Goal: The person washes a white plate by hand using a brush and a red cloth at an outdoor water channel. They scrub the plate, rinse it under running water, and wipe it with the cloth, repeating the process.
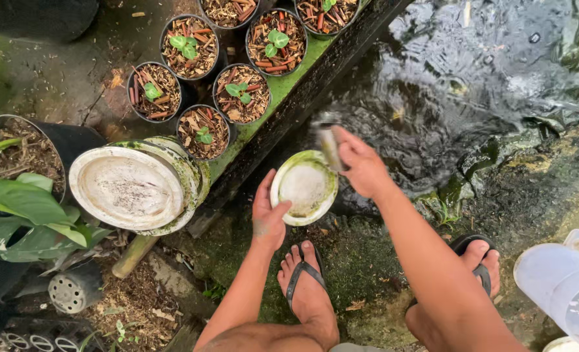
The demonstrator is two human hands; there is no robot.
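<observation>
L hand (pixel 268 218) grips saucer (pixel 304 186) by its left rim; R hand (pixel 361 166) clamps blurred brush (pixel 329 145) on saucer's top-right edge.

No packages, labels, signs or screens anywhere among the pots.

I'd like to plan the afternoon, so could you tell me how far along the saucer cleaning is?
Done: I cannot tell; no saucer looks clearly clean. In hand: the left hand holds a small saucer, its rim green with algae, while the right hand works a blurred brush at its edge beside the water. Left: the stack of larger saucers, the top one soiled and green-rimmed.
</observation>
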